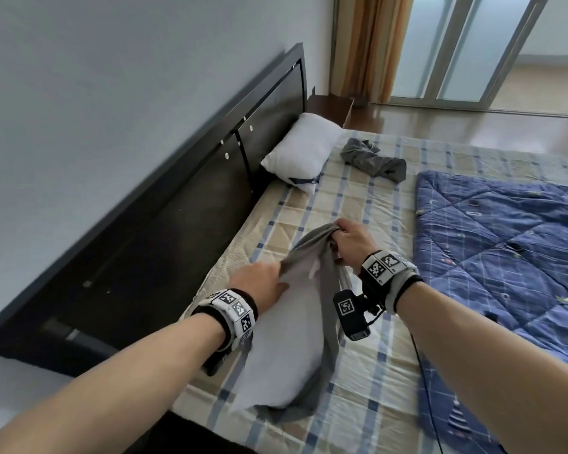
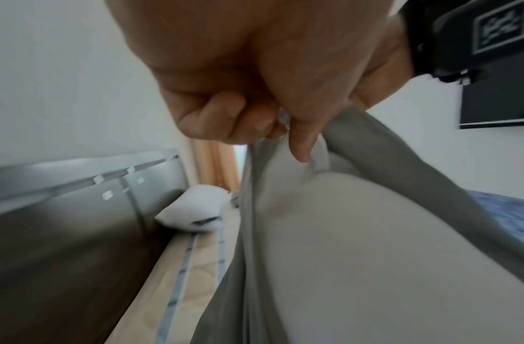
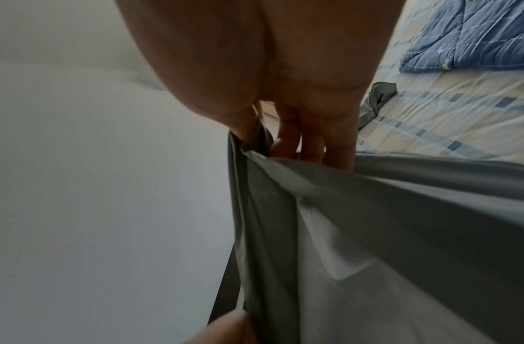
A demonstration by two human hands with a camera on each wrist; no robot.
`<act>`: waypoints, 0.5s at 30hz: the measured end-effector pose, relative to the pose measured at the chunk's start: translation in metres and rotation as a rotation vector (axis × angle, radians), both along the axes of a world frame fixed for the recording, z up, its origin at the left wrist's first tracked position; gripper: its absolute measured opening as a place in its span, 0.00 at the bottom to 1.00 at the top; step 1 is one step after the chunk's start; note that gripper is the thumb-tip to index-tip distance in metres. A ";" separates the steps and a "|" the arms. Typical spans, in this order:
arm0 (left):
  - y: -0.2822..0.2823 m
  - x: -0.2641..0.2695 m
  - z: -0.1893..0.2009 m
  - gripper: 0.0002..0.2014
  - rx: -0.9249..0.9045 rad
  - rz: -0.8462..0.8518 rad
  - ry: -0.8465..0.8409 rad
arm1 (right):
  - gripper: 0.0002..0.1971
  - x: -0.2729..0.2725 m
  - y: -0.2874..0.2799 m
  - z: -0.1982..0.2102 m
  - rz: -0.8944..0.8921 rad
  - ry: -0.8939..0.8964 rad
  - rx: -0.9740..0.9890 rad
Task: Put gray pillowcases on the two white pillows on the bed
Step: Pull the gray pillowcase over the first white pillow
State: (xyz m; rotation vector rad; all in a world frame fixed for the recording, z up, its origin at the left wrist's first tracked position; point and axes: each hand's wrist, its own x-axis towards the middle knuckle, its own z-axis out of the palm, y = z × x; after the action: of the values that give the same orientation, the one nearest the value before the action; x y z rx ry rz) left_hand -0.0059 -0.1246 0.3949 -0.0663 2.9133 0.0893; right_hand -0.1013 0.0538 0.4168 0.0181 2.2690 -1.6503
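Observation:
A white pillow stands partly inside a gray pillowcase at the near side of the bed. My left hand grips the left edge of the case's mouth. My right hand holds the bunched far edge higher up. The left wrist view shows my fingers curled on the gray cloth beside the pillow. In the right wrist view my fingers pinch the cloth. A second white pillow leans on the headboard. A second gray pillowcase lies crumpled beside it.
The dark headboard runs along the left wall. A blue quilt covers the right of the bed, over a checked sheet. Beyond the bed are a wooden floor, a curtain and glass sliding doors.

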 end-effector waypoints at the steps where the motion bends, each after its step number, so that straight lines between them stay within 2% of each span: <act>1: -0.008 0.006 -0.007 0.22 0.024 0.087 -0.006 | 0.13 0.001 -0.004 0.000 0.009 0.005 0.006; 3: -0.018 0.017 -0.026 0.26 0.074 0.270 -0.131 | 0.11 0.004 -0.010 0.002 0.021 0.022 0.011; 6: -0.012 0.027 -0.040 0.21 0.159 0.319 -0.318 | 0.11 0.008 -0.016 0.005 0.054 0.023 -0.009; 10: -0.009 0.010 -0.009 0.14 0.377 0.323 -0.152 | 0.14 0.006 -0.013 0.013 0.035 0.059 -0.018; 12: -0.016 -0.006 0.022 0.13 0.488 0.341 -0.066 | 0.15 0.002 -0.010 0.023 0.035 0.113 0.019; 15: -0.026 -0.033 0.071 0.15 0.622 0.358 0.080 | 0.11 0.005 -0.008 0.040 0.070 0.140 0.007</act>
State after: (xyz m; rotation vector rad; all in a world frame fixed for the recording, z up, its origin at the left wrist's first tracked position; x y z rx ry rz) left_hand -0.0390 -0.1507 0.4661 -0.4808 2.7708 1.0583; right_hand -0.0963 0.0462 0.4571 -0.1786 2.3492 -1.6548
